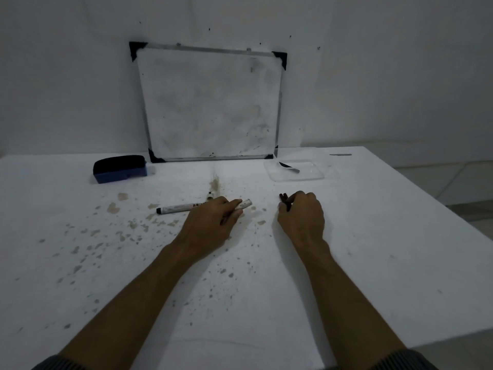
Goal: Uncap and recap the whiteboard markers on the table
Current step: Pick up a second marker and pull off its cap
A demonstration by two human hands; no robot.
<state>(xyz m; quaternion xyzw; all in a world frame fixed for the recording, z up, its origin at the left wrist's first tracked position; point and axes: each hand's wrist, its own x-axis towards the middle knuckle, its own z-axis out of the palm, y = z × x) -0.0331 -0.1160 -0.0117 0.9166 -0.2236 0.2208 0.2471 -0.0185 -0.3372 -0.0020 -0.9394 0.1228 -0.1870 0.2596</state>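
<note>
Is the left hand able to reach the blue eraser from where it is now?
Probably yes. The eraser lies far-left of the left hand with only bare table between. However, that hand already rests on a marker, so it should let go first.

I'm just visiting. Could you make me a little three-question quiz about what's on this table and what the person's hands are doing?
1. True or false: the whiteboard lies flat on the table.
2. Which hand rests on the long marker? A) left hand B) right hand C) neither
3. What dark blue item sits left of the whiteboard?

Key
1. False: it stands leaning against the wall.
2. A. The right hand pinches small dark pieces, seemingly caps.
3. The eraser.
</note>
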